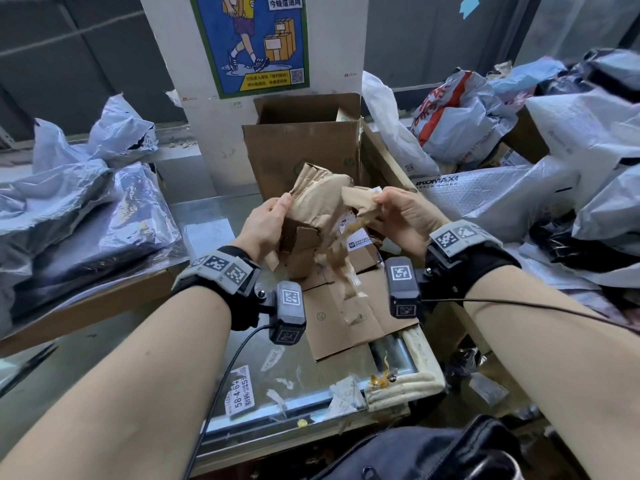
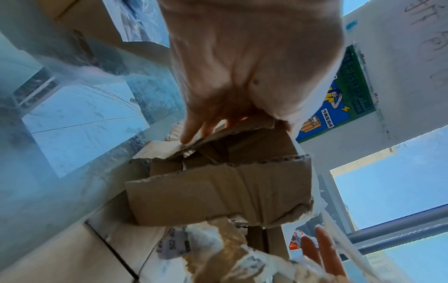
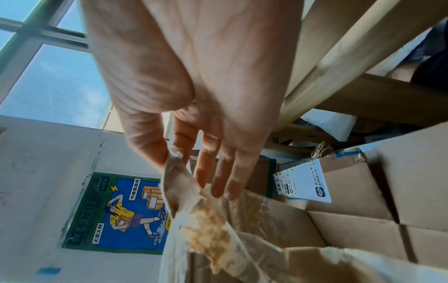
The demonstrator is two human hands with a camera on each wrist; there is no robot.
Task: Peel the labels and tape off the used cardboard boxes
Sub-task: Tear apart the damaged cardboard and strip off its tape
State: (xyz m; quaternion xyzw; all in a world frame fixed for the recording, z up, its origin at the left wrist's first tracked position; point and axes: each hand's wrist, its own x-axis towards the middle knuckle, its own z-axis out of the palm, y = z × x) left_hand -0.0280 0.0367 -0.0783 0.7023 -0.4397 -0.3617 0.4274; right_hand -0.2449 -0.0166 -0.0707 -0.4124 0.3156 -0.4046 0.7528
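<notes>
A crumpled, torn small cardboard box (image 1: 311,216) is held up over the table's middle. My left hand (image 1: 266,223) grips its left side, thumb on the front and fingers (image 2: 194,130) curled over a torn flap edge of the box (image 2: 218,193). My right hand (image 1: 394,213) pinches a strip of clear tape (image 1: 360,202) with brown paper fibres stuck to it, between thumb and index finger (image 3: 179,141). The other right fingers are straight. The tape (image 3: 194,206) stretches from the pinch down to the box. A white label (image 1: 358,239) shows on the box's right side.
A flattened cardboard sheet (image 1: 346,313) lies under the hands on the glass table (image 1: 138,341). A large open box (image 1: 304,147) stands behind. Grey plastic mailer bags (image 1: 69,202) pile up left and more bags (image 1: 554,150) right. Peeled label scraps (image 1: 242,389) lie near the front edge.
</notes>
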